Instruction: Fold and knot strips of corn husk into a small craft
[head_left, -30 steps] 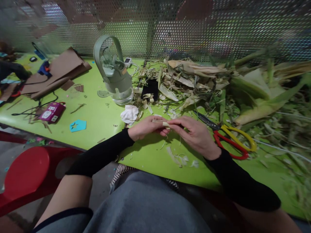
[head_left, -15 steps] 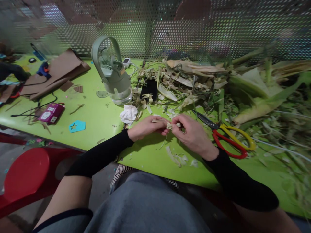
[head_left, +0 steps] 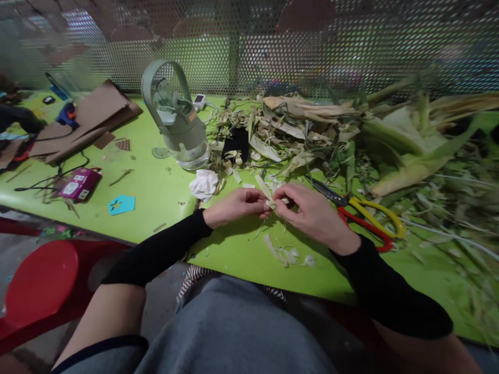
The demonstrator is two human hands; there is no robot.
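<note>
Between my hands is a small pale corn husk strip, its free end sticking up away from me. My left hand pinches its left side with thumb and fingers. From the right, my right hand pinches the folded or knotted part; its exact shape is partly hidden by my fingertips. Just below on the green table lie loose husk scraps. Scissors with one red and one yellow handle rest beside my right hand, the red handle partly behind it.
A heap of husks spreads across the back, with larger corn husks at right. A green handled bottle and a crumpled tissue stand left of it. Farther left are cardboard, a purple box and a red stool.
The husk strip, lying sideways along my left fingers before, now points up and away. My left fingers have curled into a pinch, and the view has shifted slightly.
</note>
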